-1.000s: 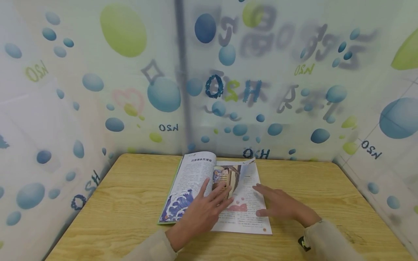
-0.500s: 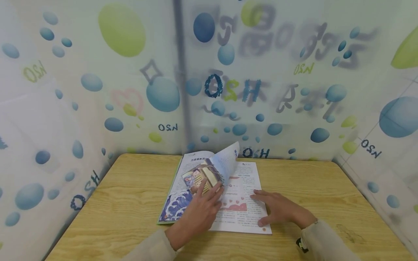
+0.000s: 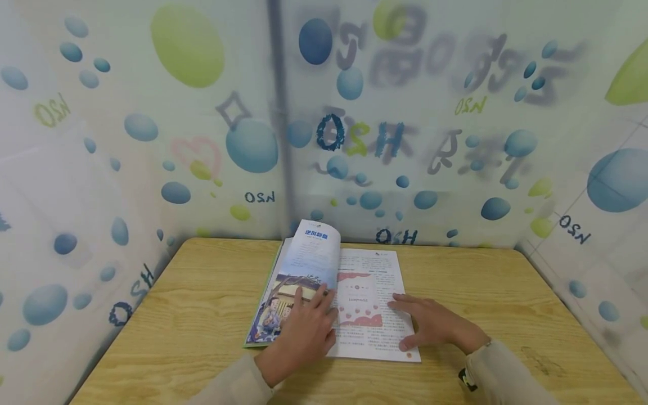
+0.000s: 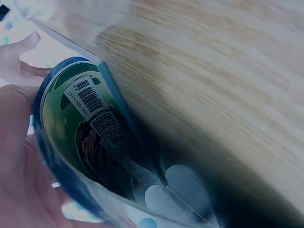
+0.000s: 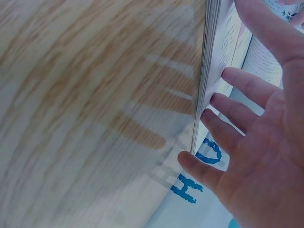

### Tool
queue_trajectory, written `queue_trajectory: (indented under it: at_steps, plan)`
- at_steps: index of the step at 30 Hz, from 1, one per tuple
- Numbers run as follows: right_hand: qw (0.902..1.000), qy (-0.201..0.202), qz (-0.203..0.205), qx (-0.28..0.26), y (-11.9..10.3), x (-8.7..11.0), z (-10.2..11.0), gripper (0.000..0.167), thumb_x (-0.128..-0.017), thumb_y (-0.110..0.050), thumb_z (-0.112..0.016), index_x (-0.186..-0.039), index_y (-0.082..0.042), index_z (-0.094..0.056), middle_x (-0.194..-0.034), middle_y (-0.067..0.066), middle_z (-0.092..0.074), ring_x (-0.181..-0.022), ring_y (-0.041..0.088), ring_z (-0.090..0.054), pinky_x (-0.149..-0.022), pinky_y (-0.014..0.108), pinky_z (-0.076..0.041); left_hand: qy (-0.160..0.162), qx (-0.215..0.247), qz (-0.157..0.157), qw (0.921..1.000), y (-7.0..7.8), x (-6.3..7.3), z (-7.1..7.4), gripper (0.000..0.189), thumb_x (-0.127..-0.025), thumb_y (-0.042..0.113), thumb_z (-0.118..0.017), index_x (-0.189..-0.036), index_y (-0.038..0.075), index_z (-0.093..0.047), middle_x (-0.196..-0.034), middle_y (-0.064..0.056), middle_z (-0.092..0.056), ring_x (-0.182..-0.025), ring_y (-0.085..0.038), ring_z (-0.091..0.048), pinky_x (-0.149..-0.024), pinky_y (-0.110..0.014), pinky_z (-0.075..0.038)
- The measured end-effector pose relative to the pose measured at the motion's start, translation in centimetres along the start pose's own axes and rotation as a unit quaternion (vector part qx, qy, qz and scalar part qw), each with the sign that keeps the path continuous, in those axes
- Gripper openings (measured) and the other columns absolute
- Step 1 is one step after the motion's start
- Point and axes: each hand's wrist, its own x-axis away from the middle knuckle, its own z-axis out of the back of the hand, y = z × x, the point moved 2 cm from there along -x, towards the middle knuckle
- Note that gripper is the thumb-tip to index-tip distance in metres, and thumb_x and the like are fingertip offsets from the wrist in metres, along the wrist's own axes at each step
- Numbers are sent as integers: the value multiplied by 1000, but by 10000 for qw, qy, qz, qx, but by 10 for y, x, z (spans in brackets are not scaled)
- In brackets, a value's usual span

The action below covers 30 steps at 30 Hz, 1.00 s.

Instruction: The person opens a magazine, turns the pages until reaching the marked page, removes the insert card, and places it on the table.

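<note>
An open magazine (image 3: 372, 343) lies on the wooden table, its left page (image 3: 314, 256) curving up from the spine with blue heading text and a drawing of figures by a house. My left hand (image 3: 304, 332) rests on that illustrated page near the spine, fingers extended. The left wrist view catches the curled underside of the magazine with a barcode (image 4: 86, 96) on its green back cover. On the right page, printed with a pink strawberry panel (image 3: 360, 301), my right hand (image 3: 437, 323) rests its fingertips at the outer edge. In the right wrist view its fingers (image 5: 237, 111) spread along the page edges.
The wooden table (image 3: 202, 298) extends on both sides of the magazine. Behind and beside it stand pale curtain-like walls (image 3: 435, 140) printed with blue and green drops and mirrored lettering. A dark wristband (image 3: 468, 379) sits at the right sleeve.
The illustrated page has turned over from right to left, swept by my left hand, and now lies on the left side. The strawberry panel is uncovered. My right hand shifted slightly down.
</note>
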Motion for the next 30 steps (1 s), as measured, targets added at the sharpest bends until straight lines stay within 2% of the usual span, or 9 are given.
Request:
queue_trajectory:
  at_steps: [5, 9, 15, 19, 23, 30]
  plan:
    - [10000, 22, 84, 2, -1, 0, 1, 90, -78, -57, -77, -146, -5, -49, -154, 20, -39, -139, 45, -38, -106, 63, -34, -270, 570, 345, 9974, -2, 2, 1, 46, -94, 40, -60, -130, 13, -66, -148, -12, -49, -139, -34, -42, -88, -70, -45]
    - [9999, -5, 96, 65, -1, 0, 2, 90, -78, -57, -77, -146, -5, -49, -154, 20, -40, -138, 45, -39, -106, 63, -35, -409, 963, 544, 9930, -3, 3, 0, 47, -95, 37, -59, -134, 10, -63, -150, -13, -46, -138, -37, -41, -86, -70, -46]
    - [9995, -34, -286, 160, -1, -9, 7, 80, -83, -56, -72, -144, -9, -52, -150, 14, -47, -138, 39, -42, -108, 59, -35, -480, 1181, 584, 9901, -4, 3, -1, 47, -95, 35, -59, -135, 10, -62, -150, -14, -45, -139, -38, -41, -86, -71, -46]
    - [9996, 211, -208, 15, -3, -23, 12, 70, -90, -50, -68, -142, -5, -53, -144, 15, -53, -133, 37, -48, -108, 57, -37, -608, 1293, 612, 9878, -5, 3, -3, 48, -95, 35, -58, -137, 10, -61, -152, -14, -43, -140, -38, -39, -88, -72, -44]
    - [9990, 435, -28, 11, -6, -43, 13, 65, -94, -44, -66, -143, -4, -52, -146, 15, -51, -135, 36, -46, -109, 55, -37, -669, 1310, 614, 9872, -6, 3, -4, 49, -95, 36, -57, -137, 11, -60, -152, -13, -43, -140, -38, -39, -88, -72, -44]
    - [9958, 767, -479, -159, -11, -77, 12, 61, -94, -38, -68, -146, -11, -50, -151, 11, -47, -142, 33, -39, -113, 53, -32, -663, 1265, 570, 9881, -6, 2, -5, 49, -95, 36, -57, -137, 11, -60, -152, -13, -43, -140, -38, -39, -88, -72, -44]
